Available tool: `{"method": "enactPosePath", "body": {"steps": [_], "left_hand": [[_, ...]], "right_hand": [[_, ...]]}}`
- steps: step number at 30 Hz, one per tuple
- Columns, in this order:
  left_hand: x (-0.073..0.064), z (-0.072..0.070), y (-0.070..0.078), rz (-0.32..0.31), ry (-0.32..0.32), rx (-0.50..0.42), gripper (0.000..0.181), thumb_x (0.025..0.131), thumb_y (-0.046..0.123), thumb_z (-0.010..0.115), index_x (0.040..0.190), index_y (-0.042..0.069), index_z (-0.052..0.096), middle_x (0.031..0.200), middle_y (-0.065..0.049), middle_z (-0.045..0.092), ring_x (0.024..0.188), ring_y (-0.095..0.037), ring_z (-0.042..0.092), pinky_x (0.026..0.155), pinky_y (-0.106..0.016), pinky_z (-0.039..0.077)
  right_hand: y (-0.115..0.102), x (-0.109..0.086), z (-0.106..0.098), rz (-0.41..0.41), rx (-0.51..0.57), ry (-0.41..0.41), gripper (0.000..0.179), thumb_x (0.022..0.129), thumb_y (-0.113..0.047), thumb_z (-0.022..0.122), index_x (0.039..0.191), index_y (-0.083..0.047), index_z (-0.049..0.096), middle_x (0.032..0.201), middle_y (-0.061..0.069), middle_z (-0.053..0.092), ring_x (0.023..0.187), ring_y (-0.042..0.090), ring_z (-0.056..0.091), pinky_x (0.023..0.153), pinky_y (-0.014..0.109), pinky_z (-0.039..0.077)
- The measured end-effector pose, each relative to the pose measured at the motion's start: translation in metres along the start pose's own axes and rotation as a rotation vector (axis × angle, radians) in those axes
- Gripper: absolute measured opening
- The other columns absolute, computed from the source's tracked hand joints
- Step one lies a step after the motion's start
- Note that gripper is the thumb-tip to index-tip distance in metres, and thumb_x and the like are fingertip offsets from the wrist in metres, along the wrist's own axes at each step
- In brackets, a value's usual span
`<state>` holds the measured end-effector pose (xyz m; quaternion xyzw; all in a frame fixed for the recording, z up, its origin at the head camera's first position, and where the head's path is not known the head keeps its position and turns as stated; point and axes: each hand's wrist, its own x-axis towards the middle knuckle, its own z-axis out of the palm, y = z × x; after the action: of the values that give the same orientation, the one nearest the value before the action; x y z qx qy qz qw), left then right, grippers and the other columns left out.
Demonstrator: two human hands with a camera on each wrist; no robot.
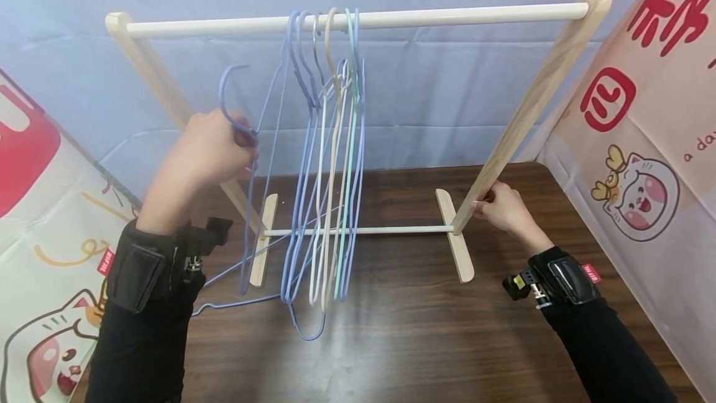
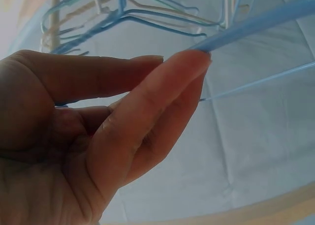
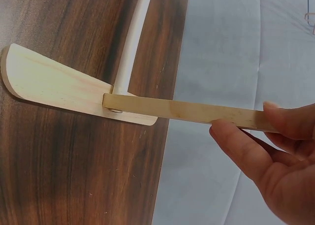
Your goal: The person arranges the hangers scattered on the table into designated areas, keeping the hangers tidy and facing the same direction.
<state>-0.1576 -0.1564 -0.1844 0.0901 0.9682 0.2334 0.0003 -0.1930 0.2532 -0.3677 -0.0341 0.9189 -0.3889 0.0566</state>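
Observation:
My left hand (image 1: 215,145) pinches a blue clothes hanger (image 1: 222,89) just under its hook, left of the other hangers. The hook stands apart from the top rail (image 1: 447,17) of a small wooden rack. In the left wrist view, thumb and fingertips meet at the blue hanger (image 2: 261,25). Several hangers hang bunched near the rail's middle, among them a beige hanger (image 1: 329,204) and a mint-green hanger (image 1: 351,160). Low on the rack's right post (image 1: 531,104), my right hand (image 1: 503,207) holds the wood between thumb and fingers; the right wrist view shows this post (image 3: 197,112) too.
A blue hanger (image 1: 237,305) lies on the dark wooden table (image 1: 391,341), partly behind the hanging ones. The rack's feet, including the right foot (image 1: 461,257), rest on the table. Cloth backdrop (image 1: 436,111) and printed side panels (image 1: 632,142) surround it.

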Motion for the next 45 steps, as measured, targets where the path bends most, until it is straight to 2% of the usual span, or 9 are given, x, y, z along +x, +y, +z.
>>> {"method": "enactPosePath", "body": {"steps": [9,21,27,31,34,37,41,43,45], "left_hand": [[0.002,-0.008,0.011,0.027,0.010,0.003,0.016,0.080,0.002,0.058,0.094,-0.003,0.061,0.082,-0.017,0.067,0.063,-0.024,0.066,0.070,-0.042,0.050],[0.007,-0.018,0.022,0.064,0.008,0.068,0.015,0.078,0.006,0.056,0.089,0.001,0.065,0.071,-0.005,0.068,0.064,-0.022,0.066,0.085,-0.047,0.040],[0.012,-0.021,0.027,0.060,-0.027,0.080,0.021,0.080,0.008,0.056,0.095,0.000,0.068,0.083,-0.008,0.069,0.071,-0.023,0.066,0.093,-0.046,0.034],[0.014,-0.021,0.030,0.050,-0.049,0.060,0.023,0.081,0.008,0.056,0.099,-0.002,0.067,0.099,-0.013,0.066,0.069,-0.020,0.067,0.093,-0.046,0.035],[0.016,-0.022,0.032,0.047,-0.053,0.069,0.025,0.081,0.008,0.054,0.099,-0.002,0.068,0.107,-0.014,0.063,0.075,-0.023,0.066,0.093,-0.045,0.036],[0.018,-0.023,0.035,0.040,-0.054,0.087,0.027,0.081,0.009,0.053,0.101,-0.001,0.068,0.104,-0.012,0.065,0.081,-0.026,0.065,0.094,-0.045,0.035],[0.018,-0.023,0.039,0.022,-0.057,0.091,0.027,0.080,0.008,0.053,0.102,0.001,0.068,0.090,-0.010,0.069,0.081,-0.027,0.065,0.092,-0.045,0.037],[0.019,-0.023,0.040,0.020,-0.055,0.091,0.025,0.080,0.008,0.053,0.098,0.001,0.069,0.087,-0.009,0.069,0.083,-0.028,0.064,0.090,-0.044,0.038],[0.019,-0.022,0.042,0.015,-0.061,0.088,0.025,0.080,0.007,0.053,0.098,0.001,0.069,0.092,-0.011,0.069,0.086,-0.029,0.063,0.091,-0.045,0.037]], "right_hand": [[0.002,0.000,0.000,-0.006,-0.018,0.008,0.031,0.089,-0.001,0.053,0.113,0.018,0.045,0.097,0.035,0.055,0.087,0.041,0.061,0.066,0.033,0.053],[0.003,0.000,0.001,-0.006,0.007,0.001,0.032,0.089,0.000,0.053,0.114,0.018,0.043,0.098,0.036,0.054,0.089,0.043,0.060,0.066,0.032,0.053],[0.002,0.000,0.001,-0.005,0.011,-0.002,0.033,0.090,0.000,0.053,0.115,0.018,0.043,0.099,0.037,0.054,0.089,0.042,0.060,0.067,0.032,0.053],[0.002,0.000,0.001,-0.007,0.009,0.000,0.032,0.090,0.000,0.053,0.114,0.018,0.044,0.098,0.037,0.054,0.088,0.042,0.061,0.066,0.032,0.053],[0.002,0.000,0.001,-0.006,0.007,0.000,0.032,0.089,0.000,0.053,0.114,0.018,0.044,0.098,0.037,0.054,0.088,0.041,0.061,0.066,0.032,0.053],[0.002,0.000,0.001,-0.007,0.009,0.002,0.032,0.089,0.000,0.053,0.114,0.018,0.044,0.098,0.037,0.054,0.088,0.041,0.061,0.066,0.032,0.053],[0.002,0.000,0.001,-0.006,0.007,0.006,0.031,0.089,0.000,0.053,0.113,0.018,0.044,0.097,0.036,0.054,0.088,0.042,0.061,0.066,0.032,0.053],[0.002,0.000,0.001,-0.005,0.006,0.007,0.031,0.089,0.000,0.053,0.113,0.018,0.044,0.097,0.036,0.054,0.088,0.042,0.061,0.066,0.032,0.053],[0.002,0.000,0.001,-0.004,0.005,0.006,0.031,0.090,0.000,0.053,0.113,0.018,0.044,0.097,0.036,0.054,0.089,0.043,0.061,0.066,0.032,0.053]]}}
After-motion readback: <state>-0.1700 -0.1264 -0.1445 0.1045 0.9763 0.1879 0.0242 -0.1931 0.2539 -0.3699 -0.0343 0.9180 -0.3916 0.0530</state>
